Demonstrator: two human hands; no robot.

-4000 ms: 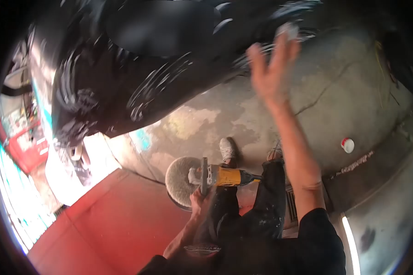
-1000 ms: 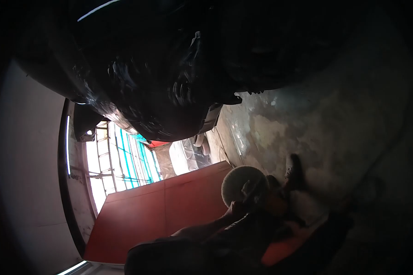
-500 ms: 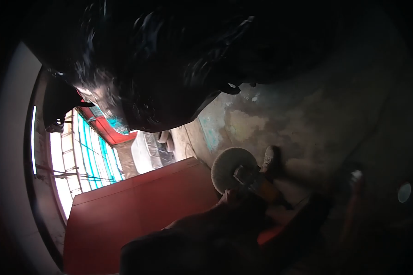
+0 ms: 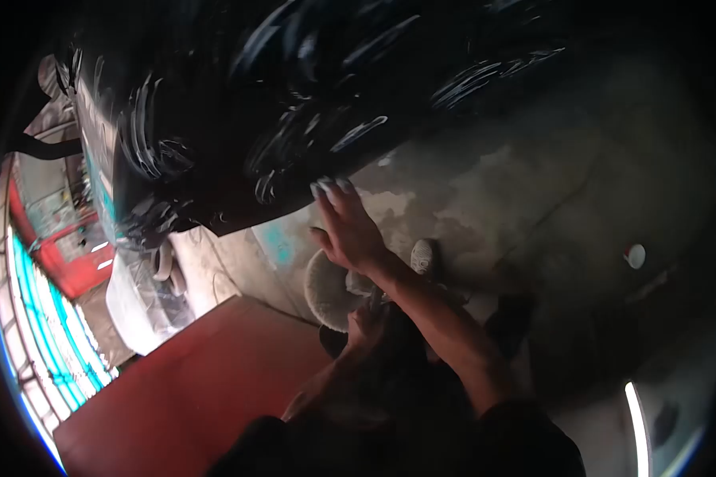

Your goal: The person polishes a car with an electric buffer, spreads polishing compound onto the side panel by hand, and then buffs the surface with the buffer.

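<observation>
A glossy black curved panel (image 4: 215,103) with whitish swirled smears fills the upper part of the view. My right hand (image 4: 348,230) reaches to its lower edge, fingers stretched and whitish at the tips; whether they touch the panel I cannot tell. Below it, my left hand (image 4: 363,324) is wrapped round the side handle of a polisher. The tool's round pale pad (image 4: 324,292) faces left, partly behind my right hand. My right forearm hides most of the polisher's body.
A red panel (image 4: 191,389) lies at the lower left. Plastic-wrapped items (image 4: 139,298) stand beyond it, near a bright window (image 4: 48,318). A white and red cup (image 4: 635,255) is on the concrete floor (image 4: 485,191) at right. My shoe (image 4: 422,256) shows below.
The view has swung back left and brightened. My right hand has come from the dark lower right to the black panel's edge. My left hand still holds the polisher.
</observation>
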